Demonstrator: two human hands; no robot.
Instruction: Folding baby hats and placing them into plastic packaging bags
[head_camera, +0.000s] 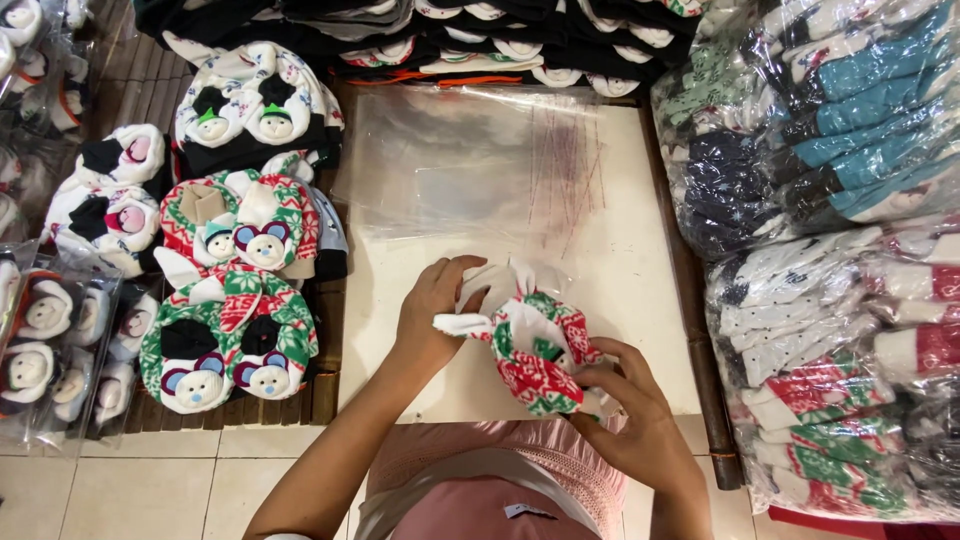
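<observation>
Both hands on a pair of red-green-white knitted baby booties (540, 355), low centre of the white counter (620, 270), just above the pink-clad lap. Left hand (432, 310) at the booties' upper left edge, grip pinching the white ear-like flap and a fold of thin clear plastic. Right hand (630, 420) at the lower right side, grip pressed together on the knit fabric, thumb on top. Clear plastic bag (530, 275) bunched around the top of the booties, partly over them; how far in, cannot tell. Stack of flat clear bags (470, 165) lying further up the counter, apart from the hands. Left of the counter, on a slatted mat: loose bootie pairs with small bear faces (230, 335), green-red ones nearest, white-black ones above. Far left, bagged booties (50, 340). Right side, piled bagged knitwear (830, 250) in teal, navy, white, red-green. Folded dark and white items (450, 40) stacked along the top edge.
</observation>
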